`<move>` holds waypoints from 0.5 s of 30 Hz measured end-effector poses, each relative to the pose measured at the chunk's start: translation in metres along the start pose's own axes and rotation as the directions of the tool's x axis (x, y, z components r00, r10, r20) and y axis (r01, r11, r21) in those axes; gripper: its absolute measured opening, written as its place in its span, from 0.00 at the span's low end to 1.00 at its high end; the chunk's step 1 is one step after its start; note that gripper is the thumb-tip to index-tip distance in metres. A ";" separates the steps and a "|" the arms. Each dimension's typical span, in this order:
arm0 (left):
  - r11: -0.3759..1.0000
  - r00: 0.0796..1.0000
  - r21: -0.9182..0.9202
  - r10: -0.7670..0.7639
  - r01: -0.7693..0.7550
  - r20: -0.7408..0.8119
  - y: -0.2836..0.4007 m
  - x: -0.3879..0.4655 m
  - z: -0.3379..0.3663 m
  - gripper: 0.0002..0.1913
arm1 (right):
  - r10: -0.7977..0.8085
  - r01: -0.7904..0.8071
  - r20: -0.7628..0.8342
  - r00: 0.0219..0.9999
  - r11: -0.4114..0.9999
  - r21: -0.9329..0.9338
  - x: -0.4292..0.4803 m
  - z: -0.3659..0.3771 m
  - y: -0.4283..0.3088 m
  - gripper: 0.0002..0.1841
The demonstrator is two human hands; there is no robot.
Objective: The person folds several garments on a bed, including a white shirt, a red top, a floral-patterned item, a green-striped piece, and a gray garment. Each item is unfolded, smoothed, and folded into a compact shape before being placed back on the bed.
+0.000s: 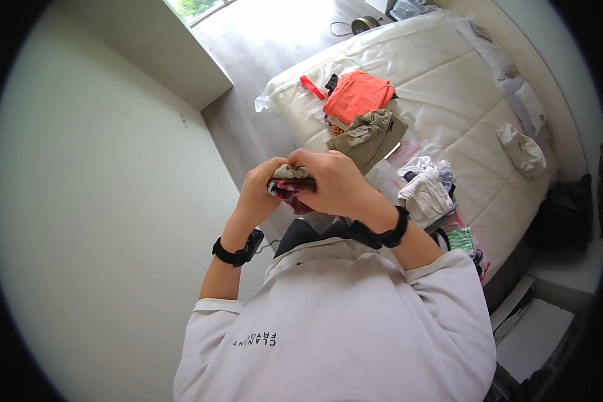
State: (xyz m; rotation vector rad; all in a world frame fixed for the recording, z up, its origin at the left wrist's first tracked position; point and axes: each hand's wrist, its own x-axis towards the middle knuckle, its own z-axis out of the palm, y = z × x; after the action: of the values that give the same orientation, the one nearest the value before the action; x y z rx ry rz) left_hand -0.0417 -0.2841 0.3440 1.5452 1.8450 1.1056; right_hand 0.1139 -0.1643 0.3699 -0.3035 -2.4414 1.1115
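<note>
My left hand (262, 187) and my right hand (331, 182) meet in front of my body, both gripping one folded bundle of cloth (292, 188). Its upper layer is beige and gathered; the lower one is dark red with a pattern. Fingers cover part of the bundle. Just beyond it, on the bed, lies a khaki garment with a gathered edge (369, 140), with a folded orange garment (358, 96) next to it. To the right of my right hand a folded white garment (426, 197) rests on other clothes.
A cream mattress (472, 125) with clear plastic film (286, 83) spreads to the right. On it lie a crumpled white cloth (521, 149) and a green patterned cloth (460, 240). A pale wall (105, 201) stands at left. A black bag (560, 216) and an open drawer or box (535, 336) are at right.
</note>
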 end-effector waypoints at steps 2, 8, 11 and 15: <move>0.995 0.997 0.062 0.080 -0.081 0.019 -0.003 0.009 -0.002 0.17 | 0.081 -0.098 0.107 0.991 0.983 0.158 -0.009 -0.024 0.014 0.31; 0.957 0.943 0.027 0.281 -0.290 0.180 -0.021 -0.006 -0.041 0.16 | 0.441 -0.173 0.402 0.803 0.816 -0.551 -0.060 -0.036 0.068 0.24; 0.980 0.948 -0.036 0.201 -0.198 0.247 -0.035 -0.032 -0.059 0.13 | 0.423 -0.353 0.378 0.824 0.904 -0.243 -0.099 0.014 0.071 0.18; 0.991 0.935 -0.129 0.010 0.038 0.355 -0.062 -0.051 -0.077 0.13 | 0.433 -0.456 0.283 0.856 0.890 0.016 -0.118 0.069 0.062 0.16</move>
State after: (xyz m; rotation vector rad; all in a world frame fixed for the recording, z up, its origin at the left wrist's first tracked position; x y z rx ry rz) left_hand -0.1254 -0.3556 0.3292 1.5346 1.5059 0.8560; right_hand 0.1862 -0.2135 0.2476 -0.7700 -2.6272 1.5336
